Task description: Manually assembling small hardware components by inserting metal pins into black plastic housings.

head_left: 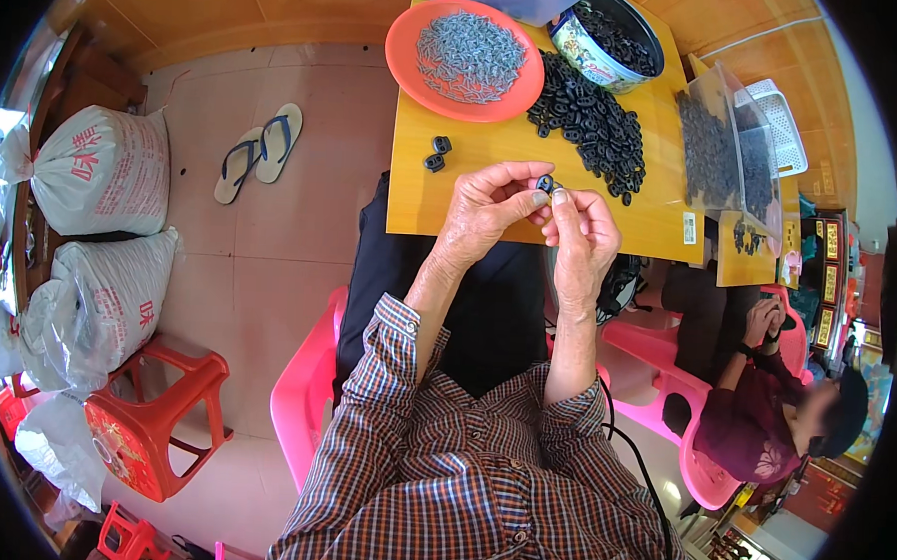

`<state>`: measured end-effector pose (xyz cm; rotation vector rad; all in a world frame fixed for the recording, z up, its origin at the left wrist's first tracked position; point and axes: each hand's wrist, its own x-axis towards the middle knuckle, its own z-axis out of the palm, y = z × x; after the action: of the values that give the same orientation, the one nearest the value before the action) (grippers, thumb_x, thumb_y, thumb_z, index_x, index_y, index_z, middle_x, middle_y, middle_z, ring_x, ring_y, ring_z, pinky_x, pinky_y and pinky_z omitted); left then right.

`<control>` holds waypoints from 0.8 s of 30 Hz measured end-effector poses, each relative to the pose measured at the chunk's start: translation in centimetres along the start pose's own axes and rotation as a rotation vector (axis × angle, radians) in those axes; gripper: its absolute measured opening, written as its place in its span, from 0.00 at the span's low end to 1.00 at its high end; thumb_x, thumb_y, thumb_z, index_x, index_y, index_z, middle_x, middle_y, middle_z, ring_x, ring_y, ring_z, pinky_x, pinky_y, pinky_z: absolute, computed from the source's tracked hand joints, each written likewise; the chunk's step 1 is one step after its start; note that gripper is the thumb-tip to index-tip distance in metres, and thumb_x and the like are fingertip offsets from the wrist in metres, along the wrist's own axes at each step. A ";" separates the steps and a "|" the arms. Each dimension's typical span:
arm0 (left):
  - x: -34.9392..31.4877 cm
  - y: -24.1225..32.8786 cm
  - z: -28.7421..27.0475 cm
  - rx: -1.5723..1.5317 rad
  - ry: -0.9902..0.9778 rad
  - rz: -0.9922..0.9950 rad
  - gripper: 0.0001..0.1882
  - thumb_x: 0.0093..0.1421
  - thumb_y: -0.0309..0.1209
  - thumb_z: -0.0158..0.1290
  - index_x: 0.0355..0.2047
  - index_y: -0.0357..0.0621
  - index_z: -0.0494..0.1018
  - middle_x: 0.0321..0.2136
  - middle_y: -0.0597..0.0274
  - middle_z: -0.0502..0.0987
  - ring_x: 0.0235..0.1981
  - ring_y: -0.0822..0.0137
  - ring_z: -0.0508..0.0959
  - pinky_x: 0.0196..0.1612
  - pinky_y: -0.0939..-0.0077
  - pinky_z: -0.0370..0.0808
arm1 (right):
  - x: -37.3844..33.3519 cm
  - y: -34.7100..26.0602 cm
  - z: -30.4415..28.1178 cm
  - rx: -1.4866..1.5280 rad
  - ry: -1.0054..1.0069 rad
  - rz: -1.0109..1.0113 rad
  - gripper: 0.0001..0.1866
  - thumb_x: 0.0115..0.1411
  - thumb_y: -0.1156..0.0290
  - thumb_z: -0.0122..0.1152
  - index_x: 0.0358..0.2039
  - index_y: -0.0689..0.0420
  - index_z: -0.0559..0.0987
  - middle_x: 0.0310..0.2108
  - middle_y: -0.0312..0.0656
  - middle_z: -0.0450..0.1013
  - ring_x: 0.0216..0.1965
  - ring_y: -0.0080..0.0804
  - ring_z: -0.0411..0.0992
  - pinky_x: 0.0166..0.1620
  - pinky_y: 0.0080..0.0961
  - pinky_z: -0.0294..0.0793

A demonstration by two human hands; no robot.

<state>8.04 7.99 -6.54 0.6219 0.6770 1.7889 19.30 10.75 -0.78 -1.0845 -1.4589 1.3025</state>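
While left grip (482, 206) and right grip (584, 231) meet over the near edge of the surface (661, 227), both pinch one small black part (546, 183); black pile (600, 131) far right, orange dish (402, 53) of metal pieces (470, 56) far left.

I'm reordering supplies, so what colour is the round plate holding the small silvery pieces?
The round plate is orange-red; the head view shows it best.

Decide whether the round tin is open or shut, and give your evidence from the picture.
Open: no lid covers the round tin, and dark pieces show inside through its top.
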 end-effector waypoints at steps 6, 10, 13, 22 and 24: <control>0.0 0.1 0.1 0.012 0.004 -0.014 0.15 0.60 0.19 0.54 0.48 0.34 0.74 0.33 0.63 0.78 0.31 0.75 0.78 0.38 0.81 0.78 | 0.0 0.1 0.0 0.006 -0.005 0.005 0.06 0.62 0.72 0.57 0.31 0.61 0.76 0.21 0.31 0.70 0.20 0.13 0.64 0.24 0.10 0.62; -0.1 0.2 0.1 0.006 0.007 -0.028 0.14 0.60 0.19 0.55 0.47 0.34 0.75 0.32 0.63 0.78 0.30 0.76 0.78 0.37 0.81 0.78 | 0.2 0.6 -0.6 0.021 -0.037 0.028 0.06 0.62 0.72 0.58 0.32 0.62 0.76 0.23 0.33 0.72 0.20 0.13 0.64 0.24 0.10 0.62; -0.1 0.2 -0.1 0.011 0.007 -0.022 0.15 0.59 0.19 0.55 0.47 0.34 0.75 0.32 0.63 0.78 0.30 0.76 0.77 0.37 0.81 0.78 | 0.6 0.8 -0.9 0.095 -0.085 0.078 0.06 0.62 0.72 0.59 0.31 0.62 0.76 0.24 0.35 0.73 0.20 0.14 0.65 0.23 0.10 0.62; -0.2 0.3 -0.1 0.019 -0.009 -0.048 0.15 0.59 0.19 0.56 0.47 0.34 0.75 0.31 0.65 0.77 0.29 0.77 0.77 0.36 0.83 0.77 | 2.0 1.0 -2.5 0.331 -0.244 0.269 0.07 0.60 0.74 0.61 0.30 0.65 0.76 0.24 0.43 0.73 0.21 0.22 0.70 0.22 0.13 0.66; -0.2 0.3 -0.1 0.016 -0.005 -0.059 0.15 0.59 0.19 0.56 0.47 0.34 0.75 0.31 0.66 0.77 0.29 0.77 0.77 0.36 0.83 0.77 | 2.1 1.1 -2.5 0.335 -0.253 0.277 0.07 0.60 0.74 0.61 0.30 0.65 0.76 0.24 0.43 0.73 0.21 0.23 0.71 0.22 0.13 0.66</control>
<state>7.79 7.73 -6.43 0.6105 0.6998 1.7284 21.32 13.45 -1.58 -0.9443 -1.2339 1.8624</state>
